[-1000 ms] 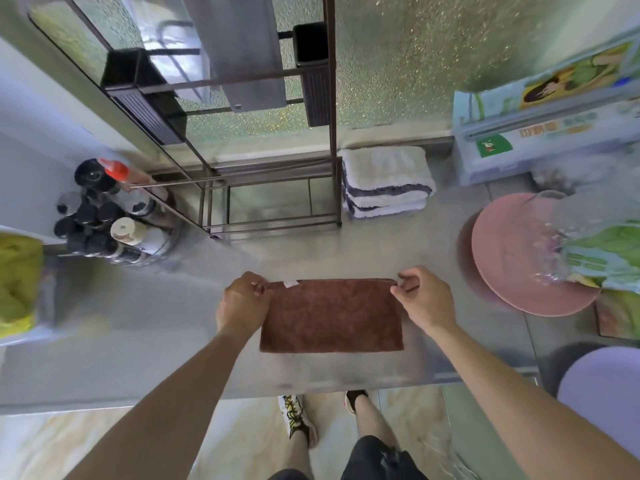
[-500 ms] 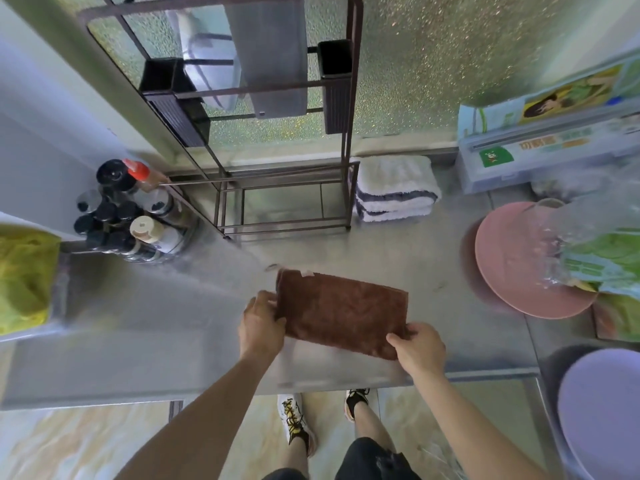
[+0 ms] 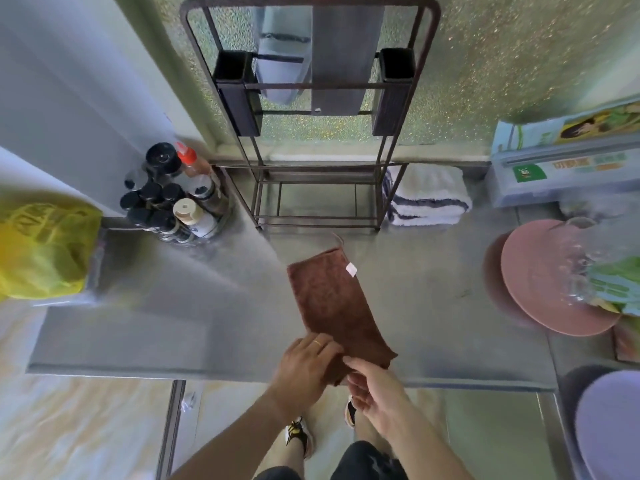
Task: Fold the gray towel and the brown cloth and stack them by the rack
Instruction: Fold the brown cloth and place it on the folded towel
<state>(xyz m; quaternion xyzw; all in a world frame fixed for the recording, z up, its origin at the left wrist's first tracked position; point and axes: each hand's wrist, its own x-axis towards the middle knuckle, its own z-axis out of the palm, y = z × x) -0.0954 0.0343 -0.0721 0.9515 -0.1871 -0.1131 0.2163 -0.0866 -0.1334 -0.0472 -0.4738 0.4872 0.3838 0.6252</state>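
Note:
The brown cloth [image 3: 334, 301] lies folded on the steel counter, turned lengthwise away from me, with a white tag near its far corner. Both hands grip its near end at the counter's front edge: my left hand [image 3: 304, 363] on the near left corner, my right hand [image 3: 372, 384] on the near right corner. The gray towel [image 3: 427, 194] sits folded, pale with dark stripes, right beside the right leg of the metal rack [image 3: 313, 188] at the back.
A cluster of bottles [image 3: 175, 202] stands left of the rack, with a yellow bag [image 3: 41, 251] further left. Pink plates [image 3: 540, 282] and packaged goods crowd the right side. A box [image 3: 568, 168] sits at the back right. A lilac plate [image 3: 613, 420] is near right.
The cloth has been rotated from lying crosswise to pointing away from me. Both hands moved from its far corners to its near end, close together.

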